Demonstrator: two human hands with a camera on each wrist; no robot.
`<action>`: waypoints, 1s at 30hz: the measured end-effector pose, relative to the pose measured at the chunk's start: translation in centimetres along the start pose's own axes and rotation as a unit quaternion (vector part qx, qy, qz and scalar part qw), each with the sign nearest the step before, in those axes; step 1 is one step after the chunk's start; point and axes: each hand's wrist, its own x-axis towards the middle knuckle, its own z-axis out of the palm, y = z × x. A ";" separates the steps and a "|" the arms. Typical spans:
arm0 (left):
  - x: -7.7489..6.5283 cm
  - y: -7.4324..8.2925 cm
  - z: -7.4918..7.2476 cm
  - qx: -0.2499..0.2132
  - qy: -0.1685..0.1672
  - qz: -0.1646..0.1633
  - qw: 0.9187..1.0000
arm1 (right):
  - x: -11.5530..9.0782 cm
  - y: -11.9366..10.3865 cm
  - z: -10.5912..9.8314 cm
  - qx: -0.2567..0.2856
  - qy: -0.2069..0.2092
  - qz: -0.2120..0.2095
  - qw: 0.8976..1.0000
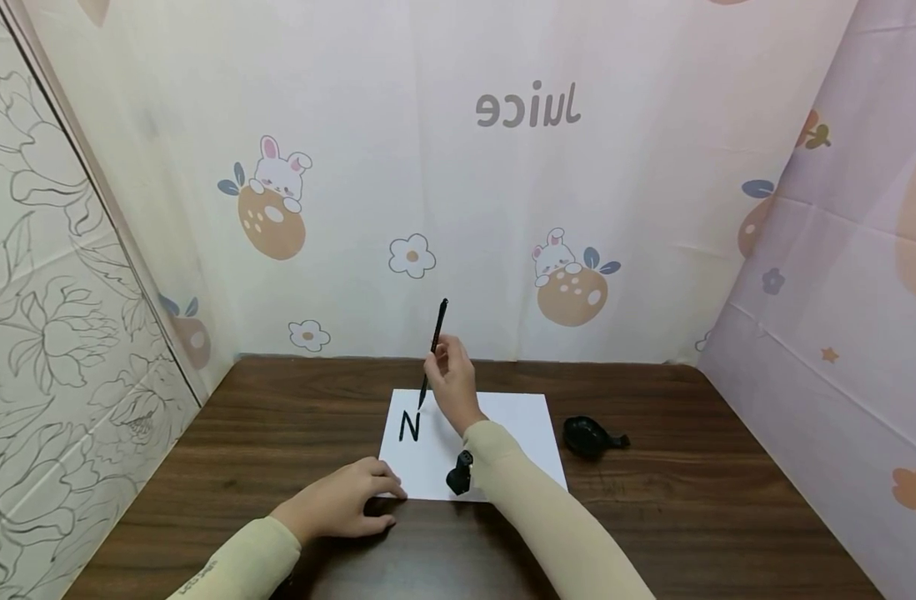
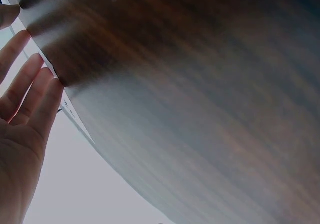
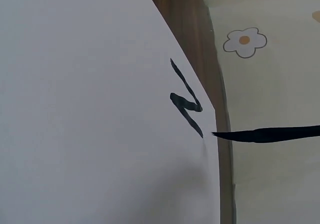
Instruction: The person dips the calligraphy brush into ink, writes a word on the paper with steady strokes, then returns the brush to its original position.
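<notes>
My right hand [image 1: 455, 385] pinches a slim black ink brush [image 1: 439, 323] near the top of a white sheet of paper [image 1: 525, 417]. A black letter N [image 1: 409, 427] stands at the sheet's upper left. In the right wrist view, the pointed brush tip [image 3: 240, 135] is just beyond the end of the N's last stroke; that hand is outside this view. My left hand [image 1: 341, 500] rests at the sheet's lower left corner, fingers loosely bent. Its fingertips [image 2: 54, 86] touch down along the paper's edge in the left wrist view.
A small black dish with a short handle [image 1: 588, 437] sits on the brown wooden table [image 1: 690, 500], right of the paper. A printed curtain [image 1: 458, 183] hangs behind the table's back edge, with more printed cloth at both sides. A black wrist device [image 1: 460, 475] juts from my right sleeve.
</notes>
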 end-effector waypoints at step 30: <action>0.1 0.3 -0.4 -0.005 0.013 0.013 1.000 | -0.7 0.3 -0.9 -0.008 -0.006 -0.022 1.000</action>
